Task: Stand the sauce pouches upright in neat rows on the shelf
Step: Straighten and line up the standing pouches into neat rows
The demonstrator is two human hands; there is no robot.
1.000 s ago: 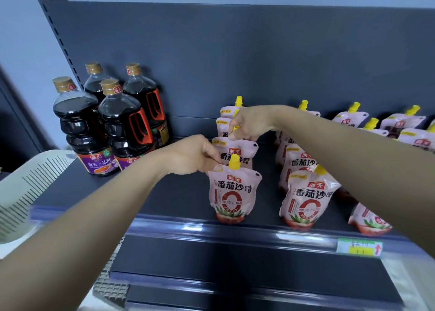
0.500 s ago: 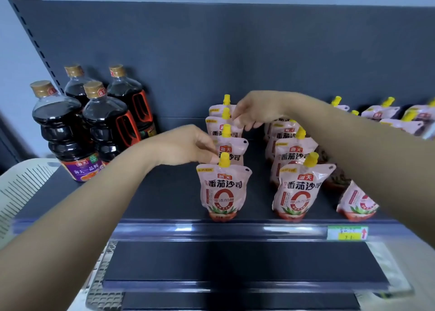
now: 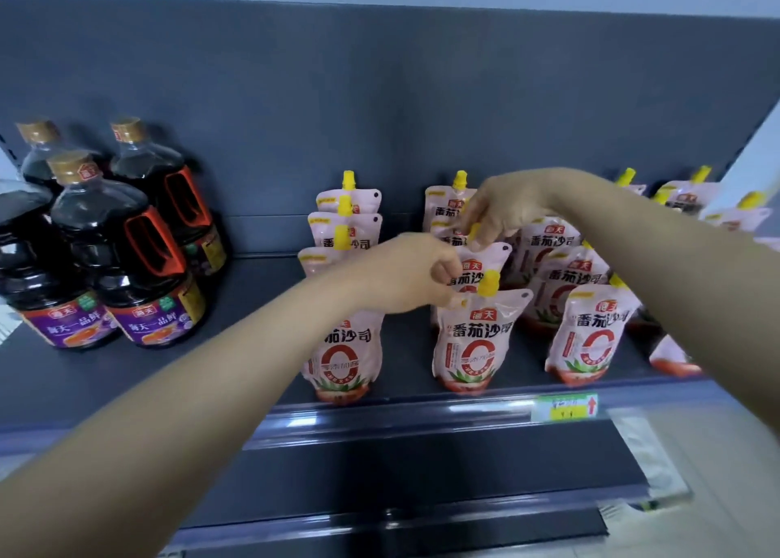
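Pink tomato-sauce pouches with yellow spouts stand in rows on the dark shelf (image 3: 253, 279). The left row (image 3: 342, 355) stands upright, several deep. In the middle row, my right hand (image 3: 506, 211) pinches the yellow spout of the second pouch (image 3: 485, 262), just behind the front pouch (image 3: 472, 338). My left hand (image 3: 405, 275) has its fingers curled on that second pouch's left edge, beside the front pouch's top corner. A third row (image 3: 591, 334) stands to the right. Past it, a pouch (image 3: 671, 359) lies tipped, partly hidden by my right forearm.
Several dark soy-sauce bottles (image 3: 126, 241) stand at the shelf's left end. A clear front rail (image 3: 380, 418) with a green-and-yellow price tag (image 3: 565, 407) edges the shelf. More pouches (image 3: 692, 194) sit at the back right. A lower shelf (image 3: 422, 473) juts out beneath.
Both hands have left the left row and moved right to the middle row. My right hand now pinches a spout there. The view has shifted right.
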